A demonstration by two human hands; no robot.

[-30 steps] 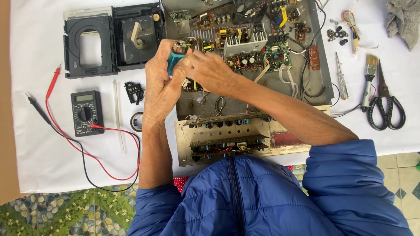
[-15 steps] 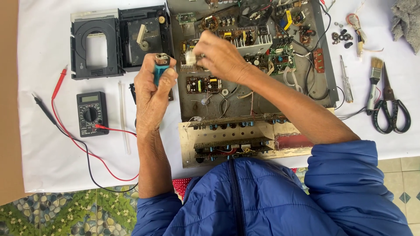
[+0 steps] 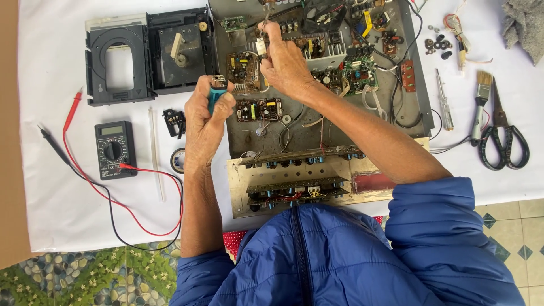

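Observation:
My left hand (image 3: 207, 116) is closed around a teal lighter (image 3: 216, 90), its metal top sticking out above my fingers, at the left edge of the opened grey electronics chassis (image 3: 416, 85). My right hand (image 3: 285, 59) is farther up over the chassis, its fingers pinching a small pale part with thin wires (image 3: 262, 39) just above a brown circuit board (image 3: 243, 65). A second small board (image 3: 258, 109) lies right of my left hand. The metal front panel with knobs (image 3: 294, 184) lies close to my body.
On the white cloth lie a black disc drive tray (image 3: 147, 54), a black multimeter (image 3: 113, 148) with red and black leads, a tape roll (image 3: 178, 160), a screwdriver (image 3: 443, 105), a paintbrush (image 3: 481, 102), scissors (image 3: 503, 133), small screws (image 3: 439, 45) and a grey rag (image 3: 524, 25).
My hands, joined over the lighter a second ago, have separated. The left has moved left and down with the lighter; the right has risen with the small wired part.

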